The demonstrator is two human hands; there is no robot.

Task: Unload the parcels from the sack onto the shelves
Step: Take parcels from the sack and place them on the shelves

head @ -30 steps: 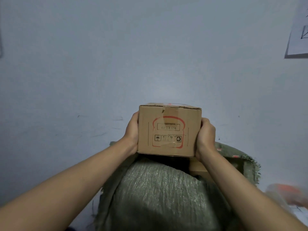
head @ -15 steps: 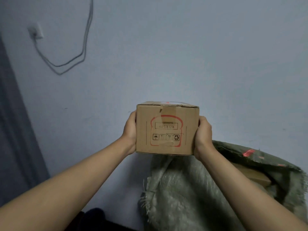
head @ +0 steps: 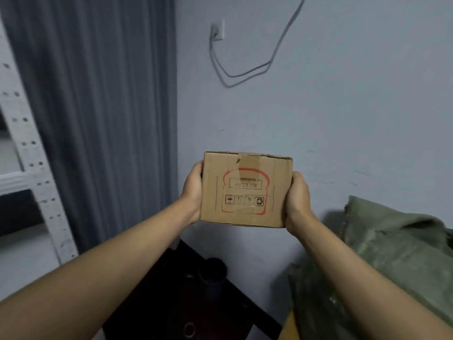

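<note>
Head view, centre of frame: cardboard parcel (head: pixel 246 190), taped, red bread-shaped print and handling symbols on near face, held in air before pale wall (head: pixel 343 114). Left hand (head: pixel 193 195) grasps left side, right hand (head: pixel 297 200) grasps right side, fingers curled round far edges. Lower right: green woven sack (head: pixel 392 246). Left edge: white perforated shelves (head: pixel 27 148), blurred. Beside them: grey curtain (head: pixel 105 106). Upper centre: wall socket (head: pixel 218 30) with looping cable (head: pixel 245 74). Bottom centre: dark furniture (head: pixel 186 295), details unclear.
</note>
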